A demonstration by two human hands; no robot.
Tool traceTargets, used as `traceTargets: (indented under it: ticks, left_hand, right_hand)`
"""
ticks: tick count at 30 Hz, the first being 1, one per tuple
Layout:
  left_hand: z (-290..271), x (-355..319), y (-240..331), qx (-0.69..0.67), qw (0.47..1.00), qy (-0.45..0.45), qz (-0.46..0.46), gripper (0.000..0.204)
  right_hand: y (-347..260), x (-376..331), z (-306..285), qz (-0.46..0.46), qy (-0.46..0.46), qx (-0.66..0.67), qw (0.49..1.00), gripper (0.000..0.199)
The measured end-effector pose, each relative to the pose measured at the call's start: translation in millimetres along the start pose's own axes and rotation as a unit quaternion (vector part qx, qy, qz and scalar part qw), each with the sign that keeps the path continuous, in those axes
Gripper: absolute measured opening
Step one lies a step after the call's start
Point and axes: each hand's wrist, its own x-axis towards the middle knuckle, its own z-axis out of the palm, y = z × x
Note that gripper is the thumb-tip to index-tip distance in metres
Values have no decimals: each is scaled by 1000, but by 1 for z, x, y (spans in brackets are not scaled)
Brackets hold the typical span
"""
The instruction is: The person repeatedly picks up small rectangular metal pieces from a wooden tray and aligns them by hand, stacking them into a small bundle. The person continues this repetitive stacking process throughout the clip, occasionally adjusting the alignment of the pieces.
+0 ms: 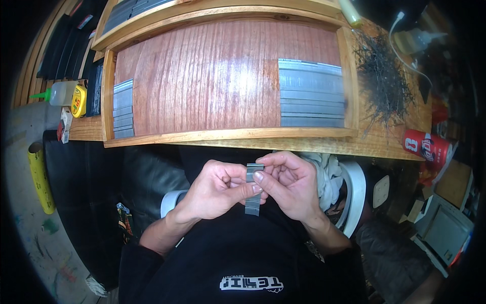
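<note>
In front of my chest, both hands pinch a narrow grey banded strip (251, 206) that looks like a linked metal watch band. My left hand (215, 188) is closed on its middle from the left, the thumb lying across it. My right hand (289, 185) grips its upper part between thumb and fingers. The fingers cover part of the strip; its lower end hangs below the thumbs. Beyond my hands, a shallow wooden tray (228, 136) holds grey strips in rows, a small group (123, 109) at its left end and a wider group (311, 96) at its right.
Right of the tray lies a heap of thin dark wires or pins (382, 76). A red can (428, 147) stands at the table's right corner. At the left are a green-tipped bottle (59, 93) and a yellow container (79, 101). Another wooden tray (202, 17) sits behind.
</note>
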Motion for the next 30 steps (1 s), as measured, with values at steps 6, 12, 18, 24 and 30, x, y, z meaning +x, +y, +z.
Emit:
traceTargets:
  ticks: [6,12,18,24,30]
  left_hand:
    - [1,-1,0,1,1000,-3,-5,16]
    - [2,-1,1,1,1000,6,-9,16]
    - [2,-2,1,-11,1000,-1,-12,17]
    - [0,-3,-4,-17,1000,-1,-6,14]
    - [-1,-4,-5,2,1000,0,-4,9]
  right_hand:
    - [1,0,1,7,5,16,1000,20]
    - [3,0,0,0,2,11,1000,21]
    - [0,-1,2,24,-1,45,999,22]
    - [-1,0,3,33,-9,38,999,22]
    - [1,0,4,29,-15,11,999,23]
